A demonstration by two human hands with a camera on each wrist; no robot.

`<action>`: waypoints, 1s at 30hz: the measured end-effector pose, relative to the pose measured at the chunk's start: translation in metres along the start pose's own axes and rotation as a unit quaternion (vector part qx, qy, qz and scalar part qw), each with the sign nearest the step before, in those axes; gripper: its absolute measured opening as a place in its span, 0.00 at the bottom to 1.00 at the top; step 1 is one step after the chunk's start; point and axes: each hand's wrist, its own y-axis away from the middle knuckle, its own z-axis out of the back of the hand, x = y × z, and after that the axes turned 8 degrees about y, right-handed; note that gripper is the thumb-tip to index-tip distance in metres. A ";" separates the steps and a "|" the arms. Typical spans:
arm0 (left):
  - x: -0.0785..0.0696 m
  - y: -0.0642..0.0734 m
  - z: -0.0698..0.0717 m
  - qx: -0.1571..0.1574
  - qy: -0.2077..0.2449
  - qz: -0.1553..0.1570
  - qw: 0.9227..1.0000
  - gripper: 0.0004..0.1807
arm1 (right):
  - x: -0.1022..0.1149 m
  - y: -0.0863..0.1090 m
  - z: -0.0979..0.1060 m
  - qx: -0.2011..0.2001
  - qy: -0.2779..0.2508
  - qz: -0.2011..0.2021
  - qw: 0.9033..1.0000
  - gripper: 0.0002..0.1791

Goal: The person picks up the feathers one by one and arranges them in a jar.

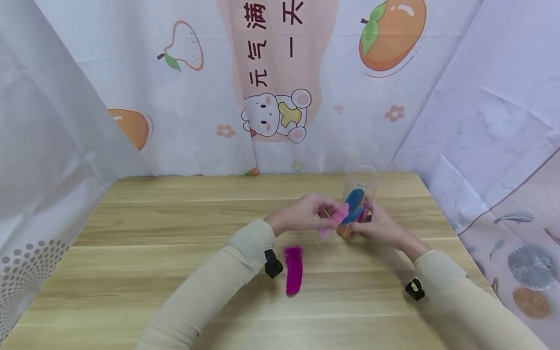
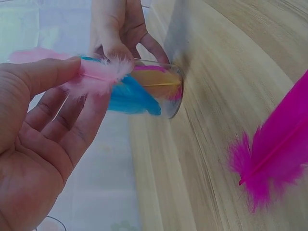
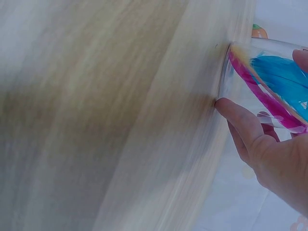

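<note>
Between thumb and fingers, my left hand [image 1: 305, 213] pinches a light pink feather [image 2: 98, 79], holding it just in front of a clear cup [image 1: 364, 176]. The cup stands upright on the table, and my right hand [image 1: 382, 225] grips it round the lower side. Inside the cup show a blue feather [image 3: 276, 74], a magenta feather [image 3: 260, 91] and an orange-yellow one [image 2: 156, 85]. Another magenta feather [image 1: 294, 273] lies on the table near my left wrist, its fluffy end toward the back.
The wooden table [image 1: 196, 261] reaches back to a printed curtain [image 1: 197, 109], and the cup stands near its back right edge. More curtain [image 1: 488, 124] hangs at the right side. A small black device [image 1: 272, 263] is strapped at my left wrist, another [image 1: 415, 289] at the right.
</note>
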 end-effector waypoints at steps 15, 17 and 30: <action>0.002 0.001 -0.002 -0.003 -0.033 -0.022 0.999 0.16 | -0.005 0.005 -0.003 0.001 -0.002 -0.002 1.000 0.41; 0.001 0.001 -0.002 -0.003 -0.034 -0.025 0.999 0.16 | -0.005 0.005 -0.003 -0.005 -0.002 -0.003 1.000 0.41; -0.002 -0.001 -0.001 -0.021 -0.003 -0.030 0.999 0.16 | 0.000 0.004 -0.003 -0.004 -0.002 0.004 1.000 0.40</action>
